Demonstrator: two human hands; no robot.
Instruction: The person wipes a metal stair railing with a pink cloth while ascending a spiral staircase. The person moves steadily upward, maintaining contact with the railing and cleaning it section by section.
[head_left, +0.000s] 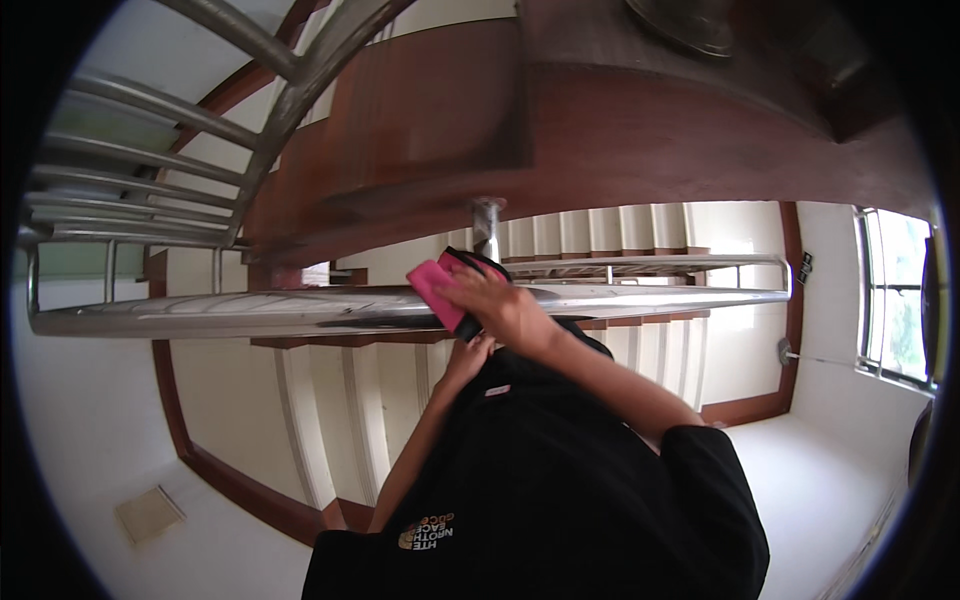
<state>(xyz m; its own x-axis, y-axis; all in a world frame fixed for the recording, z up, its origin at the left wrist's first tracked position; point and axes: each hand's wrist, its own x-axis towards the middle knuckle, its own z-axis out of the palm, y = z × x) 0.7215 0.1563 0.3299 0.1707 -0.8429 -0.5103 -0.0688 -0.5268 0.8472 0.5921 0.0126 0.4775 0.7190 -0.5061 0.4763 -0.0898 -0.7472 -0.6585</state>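
A pink cloth with black edging (435, 289) lies over the thick stainless steel handrail (225, 313) near the middle of the view. My right hand (501, 304) is on top of this cloth, its fingers bent over the pink part, slightly blurred. Just below the rail, my left hand (469, 358) has its fingertips at the cloth's lower black edge; whether they grip it is not clear. More pink and black material shows behind my right hand, on the rail's far side.
Stairs with pale treads (330, 405) run below and beyond the handrail. A metal post (487, 225) joins the rail to a reddish-brown ledge (637, 150). Metal bars (157, 161) stand at upper left. A barred window (896, 292) is at far right, with a white wall beneath it.
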